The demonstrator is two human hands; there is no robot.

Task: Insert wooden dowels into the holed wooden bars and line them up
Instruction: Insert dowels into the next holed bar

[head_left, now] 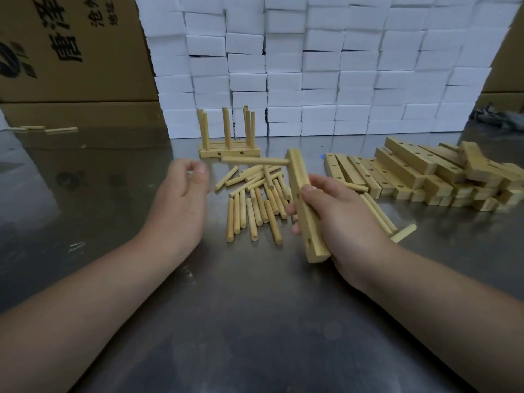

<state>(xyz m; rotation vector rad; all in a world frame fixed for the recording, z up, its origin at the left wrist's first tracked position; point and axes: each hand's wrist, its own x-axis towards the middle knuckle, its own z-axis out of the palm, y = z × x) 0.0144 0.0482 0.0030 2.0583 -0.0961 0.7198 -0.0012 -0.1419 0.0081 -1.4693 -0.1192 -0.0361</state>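
Operator: Grip status, R side?

Checker: The right hand (340,214) is wrapped round the holed bar (307,219), thumb on front face, fingers behind. Bar is held off the steel table (255,307), tilted, top end leaning away. One inserted dowel (252,161) sits in a hole nr the top end and sticks out approx. horiz. to the left.

Operator: L side?

Checker: The left hand (181,197) hovers over the table, fingers loosely curled, thumb nr forefinger. Nothing seen in it. Clear of the dowel tip.

Operator: Stock?

Checker: The loose dowels (255,202) lie scattered btwn both hands. The side dowels (378,212) lie just right of the R hand. The blank bars (419,168) are heaped at right. The finished assy (229,151), bars side by side w/ dowels upright, stands behind the loose pile, in front of the white box wall (340,66). The cardboard carton (71,52) is rear left, w/ the stray dowels (61,129) before it.
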